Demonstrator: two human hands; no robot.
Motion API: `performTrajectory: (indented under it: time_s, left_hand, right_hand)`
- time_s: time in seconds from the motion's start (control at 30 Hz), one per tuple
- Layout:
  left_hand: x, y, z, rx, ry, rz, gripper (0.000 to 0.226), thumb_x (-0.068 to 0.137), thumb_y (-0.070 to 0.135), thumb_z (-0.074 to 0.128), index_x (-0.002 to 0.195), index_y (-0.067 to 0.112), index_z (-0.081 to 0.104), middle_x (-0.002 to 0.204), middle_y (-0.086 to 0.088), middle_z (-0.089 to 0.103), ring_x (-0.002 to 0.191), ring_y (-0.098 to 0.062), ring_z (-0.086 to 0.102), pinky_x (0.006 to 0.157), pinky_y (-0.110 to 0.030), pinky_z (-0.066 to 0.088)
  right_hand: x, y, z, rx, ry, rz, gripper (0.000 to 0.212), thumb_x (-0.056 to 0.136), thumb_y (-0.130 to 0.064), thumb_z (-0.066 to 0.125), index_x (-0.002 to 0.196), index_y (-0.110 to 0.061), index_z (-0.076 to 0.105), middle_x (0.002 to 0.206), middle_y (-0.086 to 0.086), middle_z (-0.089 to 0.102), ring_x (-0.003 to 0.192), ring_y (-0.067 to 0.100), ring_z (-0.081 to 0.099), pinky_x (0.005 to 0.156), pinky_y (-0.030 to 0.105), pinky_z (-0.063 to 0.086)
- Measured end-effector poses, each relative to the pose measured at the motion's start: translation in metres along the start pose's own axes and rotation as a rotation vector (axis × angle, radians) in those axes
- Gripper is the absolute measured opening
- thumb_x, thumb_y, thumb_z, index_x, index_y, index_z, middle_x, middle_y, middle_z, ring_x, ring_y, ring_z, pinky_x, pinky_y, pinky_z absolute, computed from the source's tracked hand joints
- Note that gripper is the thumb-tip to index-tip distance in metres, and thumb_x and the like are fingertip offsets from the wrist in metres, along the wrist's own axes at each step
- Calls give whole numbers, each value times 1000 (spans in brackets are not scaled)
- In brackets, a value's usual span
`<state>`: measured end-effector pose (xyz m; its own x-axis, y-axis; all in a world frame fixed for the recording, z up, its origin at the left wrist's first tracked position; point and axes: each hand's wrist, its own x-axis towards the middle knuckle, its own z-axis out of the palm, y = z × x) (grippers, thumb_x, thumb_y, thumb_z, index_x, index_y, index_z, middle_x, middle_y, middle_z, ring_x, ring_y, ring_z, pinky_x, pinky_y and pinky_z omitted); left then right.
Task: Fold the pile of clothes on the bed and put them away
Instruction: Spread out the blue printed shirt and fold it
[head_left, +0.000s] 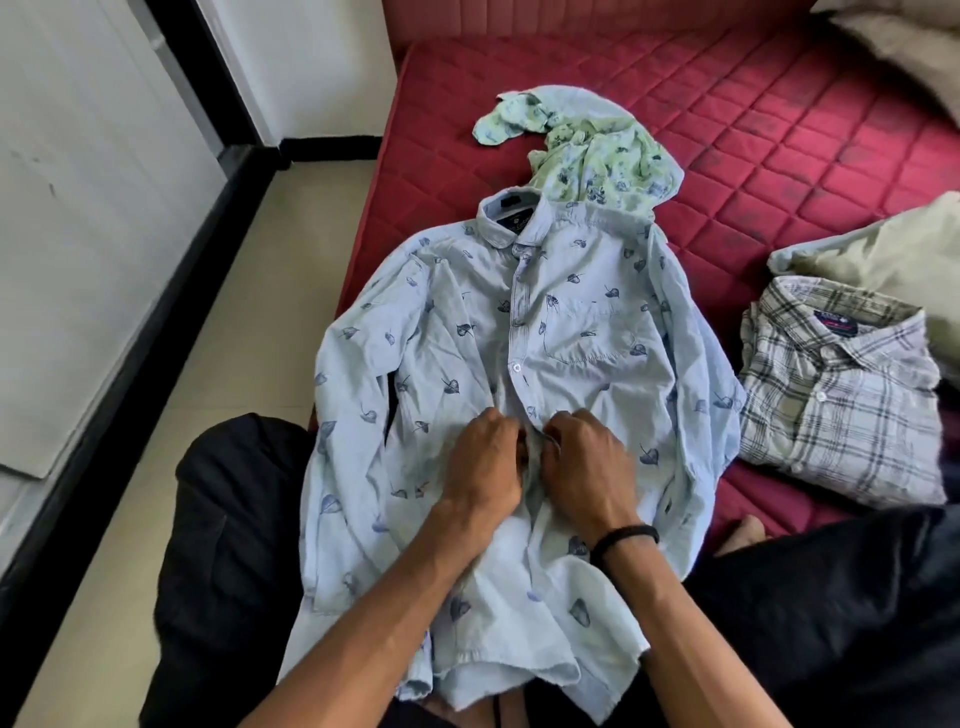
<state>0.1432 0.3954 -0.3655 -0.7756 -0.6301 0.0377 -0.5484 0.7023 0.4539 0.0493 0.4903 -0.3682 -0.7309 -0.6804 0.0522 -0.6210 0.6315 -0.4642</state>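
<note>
Both hands are set side by side on the front of a pale blue shirt (467, 364), at its button placket. The left hand (485, 457) is curled, and the placket edge is pinched by its fingers. The right hand (584, 462) is curled likewise on the facing edge of the placket, with a black band (623, 538) worn at its wrist. The two hands are almost touching across the fabric. The blue shirt is laid face up on the near corner of a red quilted bed (779, 156), collar away from the person, hem hanging over the person's lap; it is printed with dark leaf shapes, and a chest pocket is seen right of the placket. Dark trousers (223, 545) are seen on either side of the hem. To the right, a folded plaid shirt (836, 400) is laid on the bed, just beside the blue shirt's sleeve. Beyond the plaid shirt a pale green cloth (893, 254) is seen. Past the blue shirt's collar a crumpled green floral garment (597, 150) is lying, touching the collar. Left of the bed, tiled floor (249, 312) and a white wall (78, 208) are visible.
</note>
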Motion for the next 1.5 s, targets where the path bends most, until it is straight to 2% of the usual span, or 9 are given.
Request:
performTrajectory:
  time_s: [0.13,0.3,0.37,0.53,0.73,0.97,1.2,1.37,1.5]
  left_hand:
    - [-8,12,-5,23,52,-35,24,90,1,64,111,10,69,111,-9,68,104,-27,66,89,-33,52]
    - [-13,2,-1,-106,121,-36,18,91,17,67,106,16,76,103,-5,77,96,-28,71,81,-38,56]
    - [-14,-4,-2,-241,136,-66,15,89,18,71,101,18,78,97,1,79,89,-20,74,78,-33,59]
    - [-12,-5,-6,-601,182,-262,11,88,16,80,97,22,82,89,13,78,79,3,71,75,-18,58]
    - [-13,-1,-4,-716,187,-277,13,87,16,82,99,22,82,89,14,78,80,2,73,78,-23,61]
    - [-9,-5,3,-696,210,-313,18,82,17,84,88,28,71,80,11,75,73,-1,71,69,-30,60]
    - [-5,-11,9,-775,178,-372,26,80,19,88,81,25,63,78,7,75,76,-4,71,68,-23,54]
    - [-6,-10,8,-774,182,-365,25,80,20,87,82,24,63,78,5,76,77,-5,73,69,-27,58]
    - [-6,-11,7,-787,184,-378,26,80,19,87,82,26,62,79,5,76,78,-7,73,68,-26,56]
  right_hand:
    - [0,6,-11,374,-37,130,10,94,-18,65,84,-14,64,80,1,67,76,25,63,68,38,51]
    - [-1,4,-23,612,-25,186,10,91,-21,72,82,-18,70,73,-7,68,62,4,61,57,16,44]
    - [-3,0,-23,595,15,163,13,89,-21,73,77,-19,69,67,-8,67,60,4,61,53,15,44]
    - [-6,-1,-18,524,75,135,13,77,-25,78,71,-23,67,61,-8,66,57,9,63,58,35,55]
    - [-5,0,-12,523,44,59,12,78,-20,83,76,-23,72,69,-9,69,61,7,65,60,29,56]
    - [-3,3,-9,466,-2,-12,7,83,-21,80,90,-24,80,85,-10,71,71,4,66,70,29,57]
    - [-2,4,-8,491,-44,58,7,86,-20,78,90,-25,81,74,-11,73,68,2,67,68,23,56]
    - [-2,5,-6,510,-68,105,7,86,-21,76,88,-24,81,73,-9,75,68,1,68,65,16,52]
    - [-1,9,-6,684,-133,149,4,88,-22,78,88,-21,82,73,-6,76,70,5,72,69,26,58]
